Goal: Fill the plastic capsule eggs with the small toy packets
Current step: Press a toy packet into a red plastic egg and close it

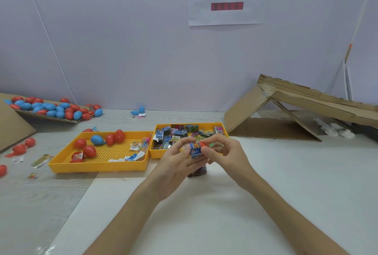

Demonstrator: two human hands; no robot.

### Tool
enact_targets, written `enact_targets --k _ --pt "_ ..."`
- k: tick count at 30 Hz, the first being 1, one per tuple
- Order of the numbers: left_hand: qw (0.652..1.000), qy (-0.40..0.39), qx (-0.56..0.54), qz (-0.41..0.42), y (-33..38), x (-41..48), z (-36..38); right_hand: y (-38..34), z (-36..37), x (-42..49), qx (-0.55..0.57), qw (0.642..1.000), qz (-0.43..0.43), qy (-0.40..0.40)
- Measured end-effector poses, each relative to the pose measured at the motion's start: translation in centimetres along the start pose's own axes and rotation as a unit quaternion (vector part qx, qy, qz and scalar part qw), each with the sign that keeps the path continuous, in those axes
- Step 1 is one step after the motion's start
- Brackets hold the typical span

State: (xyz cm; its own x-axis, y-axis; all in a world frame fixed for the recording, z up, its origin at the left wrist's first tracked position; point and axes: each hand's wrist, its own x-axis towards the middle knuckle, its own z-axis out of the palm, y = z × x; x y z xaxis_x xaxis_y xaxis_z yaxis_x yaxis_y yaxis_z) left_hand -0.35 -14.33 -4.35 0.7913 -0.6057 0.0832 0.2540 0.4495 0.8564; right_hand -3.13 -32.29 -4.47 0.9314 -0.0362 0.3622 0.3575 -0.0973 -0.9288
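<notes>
Forearms over smooth white sheet [204, 209] on tabletop [41, 203], open room either side | our left hand [178, 162] grips glossy blue toy packet [195, 151]; our right hand [224, 152] pinches red capsule egg [204, 144] against it, just before packet tray's [156, 153] front rim | perforated yellow egg tray [98, 166] adjoins left

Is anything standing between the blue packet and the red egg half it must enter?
Nothing visible. The blue packet touches the red egg half; the left hand and right hand hold them together.
</notes>
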Motion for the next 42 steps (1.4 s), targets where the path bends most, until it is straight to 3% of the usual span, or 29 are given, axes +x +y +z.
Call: enact_targets --k 13,22,42 --pt "1.0 -0.028 0.0 0.006 -0.36 0.07 -0.25 0.27 -0.52 0.21 0.071 0.997 0.017 -0.002" --pt "1.0 -0.019 -0.008 0.006 -0.38 0.25 -0.5 -0.03 -0.03 0.15 0.041 0.999 0.008 0.012" --pt "0.996 -0.011 0.082 0.018 -0.36 -0.02 0.03 -0.34 -0.68 -0.03 0.122 0.988 0.078 -0.045"
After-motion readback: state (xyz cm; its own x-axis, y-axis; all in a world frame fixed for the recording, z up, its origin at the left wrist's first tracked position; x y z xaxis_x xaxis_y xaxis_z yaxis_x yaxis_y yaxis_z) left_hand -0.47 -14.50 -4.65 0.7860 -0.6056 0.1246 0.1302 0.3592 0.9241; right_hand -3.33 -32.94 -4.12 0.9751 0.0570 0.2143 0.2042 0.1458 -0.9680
